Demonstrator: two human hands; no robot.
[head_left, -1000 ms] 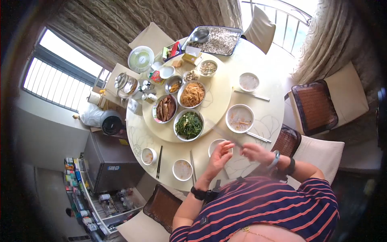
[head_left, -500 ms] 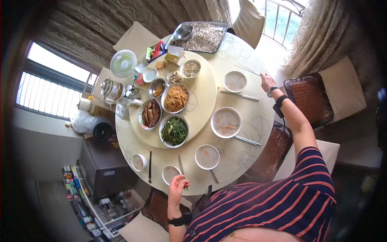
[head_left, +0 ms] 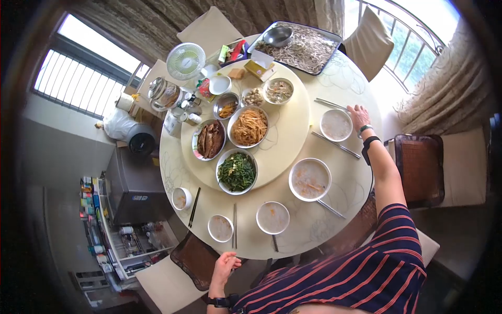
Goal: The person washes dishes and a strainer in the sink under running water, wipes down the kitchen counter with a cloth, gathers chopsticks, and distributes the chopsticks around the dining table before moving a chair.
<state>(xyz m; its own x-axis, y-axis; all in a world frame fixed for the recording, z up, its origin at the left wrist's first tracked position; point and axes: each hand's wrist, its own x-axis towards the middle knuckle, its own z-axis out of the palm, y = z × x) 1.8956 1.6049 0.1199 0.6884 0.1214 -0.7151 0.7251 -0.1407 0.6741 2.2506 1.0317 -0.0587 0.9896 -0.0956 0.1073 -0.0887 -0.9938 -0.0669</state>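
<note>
My right hand (head_left: 358,118) is over the far right table edge, fingers stretched and apart. Its fingertips are at the near end of a pair of metal chopsticks (head_left: 330,103), which lie together behind a bowl of porridge (head_left: 335,125). Close to the front edge, my left hand (head_left: 225,268) is raised with curled fingers; whether something small is in them is unclear. Just beyond it are a small porridge bowl (head_left: 220,228) and metal chopsticks (head_left: 235,226). Another porridge bowl (head_left: 273,217) and a large porridge bowl (head_left: 310,179) stand between my hands.
On the turntable (head_left: 285,141) are bowls of greens (head_left: 237,171), shredded food (head_left: 249,127) and brown fish-like pieces (head_left: 210,139). A tray of small dried pieces (head_left: 308,49) is at the back. Chairs (head_left: 418,170) surround the table; a fan (head_left: 186,60) stands behind.
The chopsticks held splayed in my right hand now lie together on the table, and its fingers have spread. My left hand has drawn back from the small bowl. The view has shifted.
</note>
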